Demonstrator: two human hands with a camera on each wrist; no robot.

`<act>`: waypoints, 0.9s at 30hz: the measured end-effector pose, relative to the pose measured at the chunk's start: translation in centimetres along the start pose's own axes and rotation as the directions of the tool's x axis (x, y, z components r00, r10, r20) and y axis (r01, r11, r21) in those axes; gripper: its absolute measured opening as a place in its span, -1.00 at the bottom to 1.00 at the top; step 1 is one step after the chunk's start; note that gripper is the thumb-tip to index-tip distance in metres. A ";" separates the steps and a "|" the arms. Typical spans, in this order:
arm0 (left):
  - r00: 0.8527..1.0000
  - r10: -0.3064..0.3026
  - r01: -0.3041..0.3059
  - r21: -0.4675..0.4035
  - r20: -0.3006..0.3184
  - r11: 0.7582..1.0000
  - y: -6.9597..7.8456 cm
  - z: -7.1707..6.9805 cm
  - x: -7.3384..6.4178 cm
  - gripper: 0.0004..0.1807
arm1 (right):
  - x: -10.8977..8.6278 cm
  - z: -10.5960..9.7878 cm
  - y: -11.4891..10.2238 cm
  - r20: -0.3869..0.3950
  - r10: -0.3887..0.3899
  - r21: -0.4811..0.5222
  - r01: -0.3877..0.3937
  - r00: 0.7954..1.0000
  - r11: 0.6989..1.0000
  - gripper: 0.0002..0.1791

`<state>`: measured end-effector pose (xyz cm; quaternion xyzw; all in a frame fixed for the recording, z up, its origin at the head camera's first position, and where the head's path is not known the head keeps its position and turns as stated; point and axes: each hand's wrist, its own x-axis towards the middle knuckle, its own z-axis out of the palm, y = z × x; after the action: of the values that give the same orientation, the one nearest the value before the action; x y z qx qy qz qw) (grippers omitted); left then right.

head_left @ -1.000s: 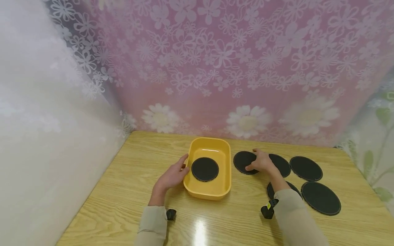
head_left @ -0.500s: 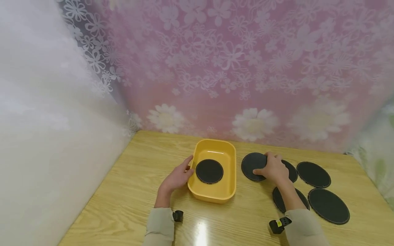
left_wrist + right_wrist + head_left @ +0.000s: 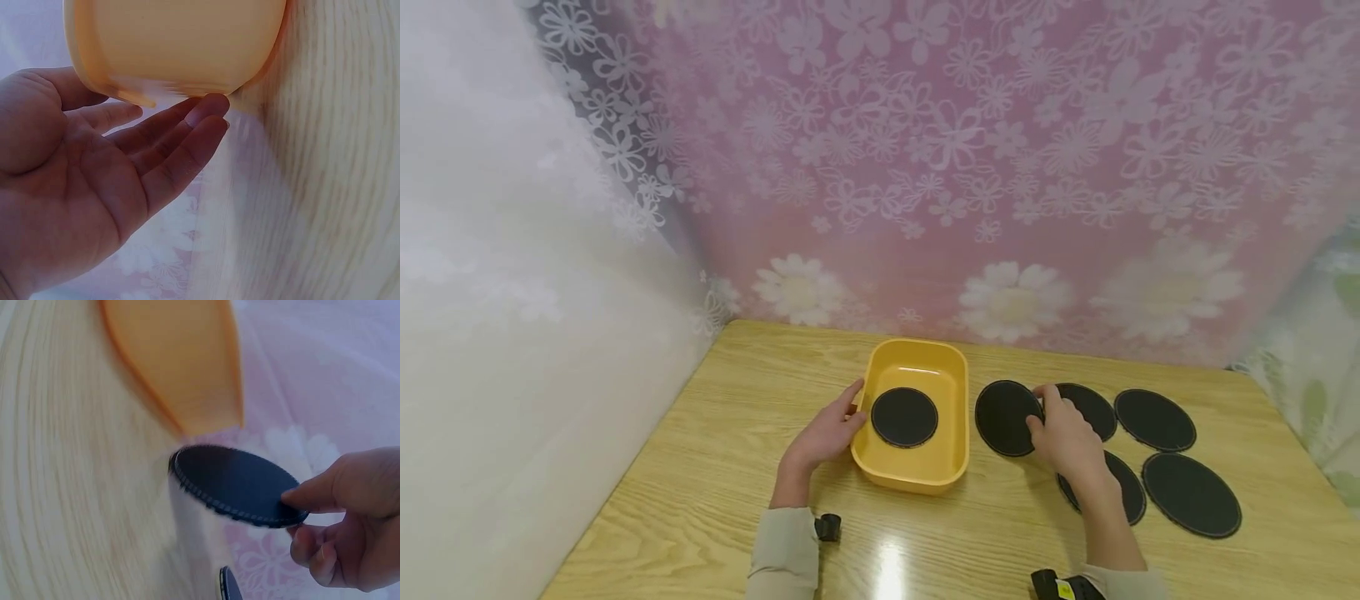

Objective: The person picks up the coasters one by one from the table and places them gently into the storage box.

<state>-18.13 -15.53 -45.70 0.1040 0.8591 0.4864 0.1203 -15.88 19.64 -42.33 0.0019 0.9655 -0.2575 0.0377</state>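
Note:
My left hand (image 3: 825, 432) is at the left side of a yellow plastic bin (image 3: 953, 433). In the left wrist view its loosely extended fingers (image 3: 181, 153) rest against the bin's outer wall, with the thumb at the rim. A black round coaster (image 3: 904, 418) lies flat inside the bin. To the right of the bin, my right hand (image 3: 1070, 437) pinches another black coaster (image 3: 231, 484) by its edge, thumb on top and fingers below. That coaster, with pale stitching round its border, is tilted and lifted off the table in the right wrist view.
Several more black coasters lie flat on the wooden table (image 3: 715, 467) at the right, among them a front one (image 3: 1192, 496) and a back one (image 3: 1155, 419). A flowered pink curtain (image 3: 880, 275) hangs behind the table, and a white one (image 3: 550, 333) at the left.
My right hand has taken hold of the coaster nearest the bin, raised it from the table and drawn it slightly towards me. My left hand stays at the bin's side.

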 end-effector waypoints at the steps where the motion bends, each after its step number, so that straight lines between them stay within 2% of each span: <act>1: 1.000 0.002 -0.002 0.000 0.001 1.000 0.0 0.0 0.0 -0.36 | -0.2 0.0 -0.2 -0.002 -0.002 0.007 0.002 1.000 1.000 -0.45; 9: 1.000 -0.012 0.012 0.011 -0.005 1.000 0.1 0.1 -0.1 -0.35 | -1.9 0.3 -0.5 -0.033 0.011 0.047 -0.009 0.999 0.999 -0.45; 12: 1.000 -0.021 0.021 0.011 -0.012 1.000 0.1 0.1 -0.2 -0.35 | -2.1 0.5 -0.4 -0.041 0.030 0.059 -0.028 0.999 0.998 -0.45; 17: 1.000 -0.008 0.008 0.019 -0.004 1.000 0.0 0.1 0.0 -0.35 | -1.6 0.7 0.4 -0.059 0.052 0.143 -0.044 0.997 0.989 -0.43; 22: 1.000 -0.004 0.004 0.027 0.001 1.000 0.0 0.2 0.2 -0.36 | -1.4 0.4 0.4 -0.147 0.037 0.178 -0.010 0.988 0.984 -0.44; 27: 1.000 0.001 -0.003 0.076 0.026 0.997 0.2 -0.5 0.1 -0.35 | -1.2 0.1 -1.2 -0.272 0.005 0.224 0.059 0.962 0.973 -0.45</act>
<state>-18.36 -15.82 -45.34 0.1158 0.8751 0.4523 0.1270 -14.70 18.53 -41.73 0.0282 0.9252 -0.3652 -0.0988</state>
